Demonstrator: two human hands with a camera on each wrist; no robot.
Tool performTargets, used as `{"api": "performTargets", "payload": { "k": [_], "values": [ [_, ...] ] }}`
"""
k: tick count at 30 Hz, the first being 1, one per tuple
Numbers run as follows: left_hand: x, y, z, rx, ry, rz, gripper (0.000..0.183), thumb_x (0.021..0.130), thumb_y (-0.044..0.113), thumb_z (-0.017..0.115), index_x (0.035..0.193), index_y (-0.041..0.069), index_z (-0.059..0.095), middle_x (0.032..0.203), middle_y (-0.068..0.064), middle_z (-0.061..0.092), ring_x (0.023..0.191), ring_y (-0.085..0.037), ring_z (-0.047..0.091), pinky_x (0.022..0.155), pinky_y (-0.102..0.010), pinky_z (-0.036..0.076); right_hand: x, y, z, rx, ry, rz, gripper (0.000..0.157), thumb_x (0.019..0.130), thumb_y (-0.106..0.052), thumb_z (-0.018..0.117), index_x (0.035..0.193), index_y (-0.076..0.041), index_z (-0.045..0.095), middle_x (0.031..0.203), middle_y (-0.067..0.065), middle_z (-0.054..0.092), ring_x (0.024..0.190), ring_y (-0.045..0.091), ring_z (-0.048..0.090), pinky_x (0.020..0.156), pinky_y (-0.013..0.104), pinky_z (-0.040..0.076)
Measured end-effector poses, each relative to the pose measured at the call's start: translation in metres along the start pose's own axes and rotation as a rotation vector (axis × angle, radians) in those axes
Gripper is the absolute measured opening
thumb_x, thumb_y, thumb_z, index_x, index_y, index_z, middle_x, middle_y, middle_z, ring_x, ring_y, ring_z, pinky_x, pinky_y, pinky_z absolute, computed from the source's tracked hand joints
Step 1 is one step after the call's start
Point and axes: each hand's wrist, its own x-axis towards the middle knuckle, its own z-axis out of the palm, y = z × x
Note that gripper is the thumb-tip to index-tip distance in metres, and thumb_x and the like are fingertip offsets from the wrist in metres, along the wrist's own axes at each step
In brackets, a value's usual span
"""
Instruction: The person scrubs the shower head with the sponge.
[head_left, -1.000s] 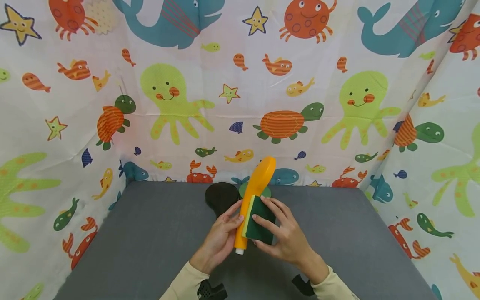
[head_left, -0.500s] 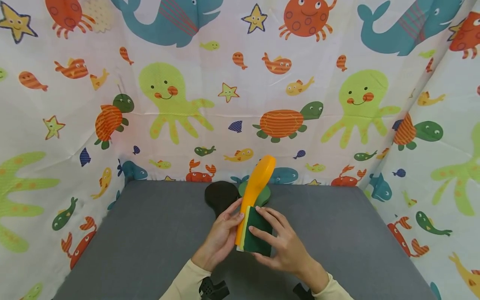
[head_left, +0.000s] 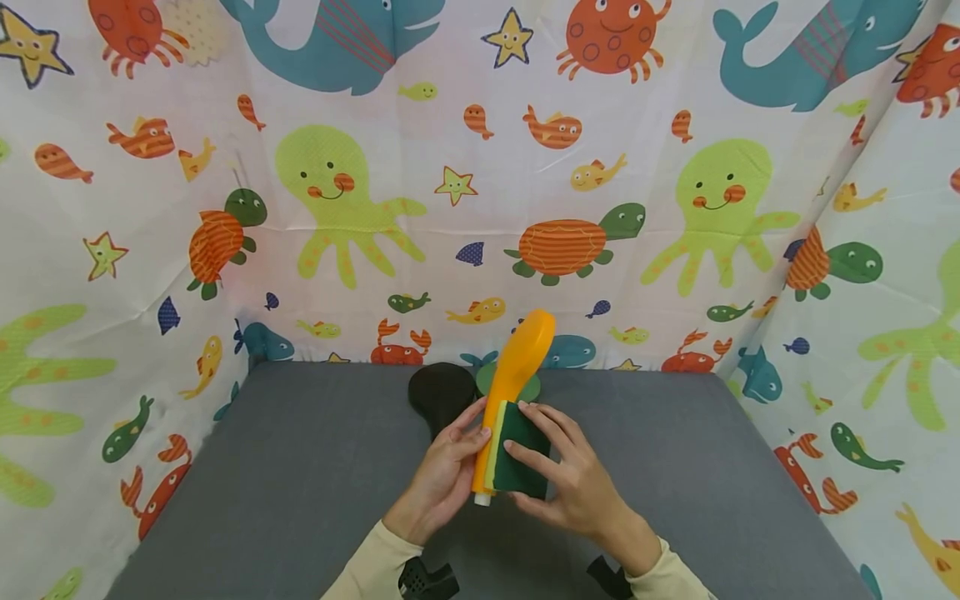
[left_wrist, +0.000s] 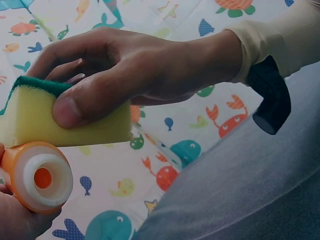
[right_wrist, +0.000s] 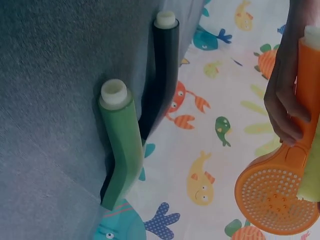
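Observation:
An orange hand shower head is held up off the table, its head pointing away and its white threaded end toward me. My left hand grips its handle from the left. In my right hand is a sponge with a dark green scouring side and a yellow side. The yellow foam lies against the handle, right at the white end in the left wrist view. The perforated spray face shows in the right wrist view, where the sponge covers part of it.
Beyond the hands, a black shower head and a green shower head lie side by side on the grey table. A white curtain printed with sea animals stands behind and at both sides.
The right hand slid the sponge down the handle to its white end, then back up a little. The left hand keeps its grip on the shower head.

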Motion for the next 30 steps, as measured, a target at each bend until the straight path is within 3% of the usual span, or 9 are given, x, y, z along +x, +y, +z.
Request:
{"api": "performTargets", "payload": {
  "k": [10,30],
  "values": [
    [-0.002,-0.003,0.001,0.024,-0.026,-0.013,0.058,0.102,0.014,0.051,0.155,0.016,0.027,0.153,-0.014,0.04,0.127,-0.018,0.053,0.105,-0.029,0.046,0.003,0.01,-0.007,-0.042,0.037,0.025,0.048,0.092,-0.053,0.06,0.121,-0.016,0.07,0.141,0.023,0.052,0.124,0.037,0.048,0.119,0.022,0.024],
    [-0.003,-0.008,0.0,0.052,-0.042,-0.048,0.059,0.101,0.013,0.053,0.155,0.013,0.029,0.139,-0.007,0.052,0.108,-0.017,0.057,0.096,-0.026,0.047,0.009,0.027,-0.028,-0.186,0.151,0.019,0.047,0.092,-0.051,0.06,0.118,-0.013,0.07,0.137,0.028,0.053,0.122,0.044,0.048,0.12,0.026,0.025]
  ]
}}
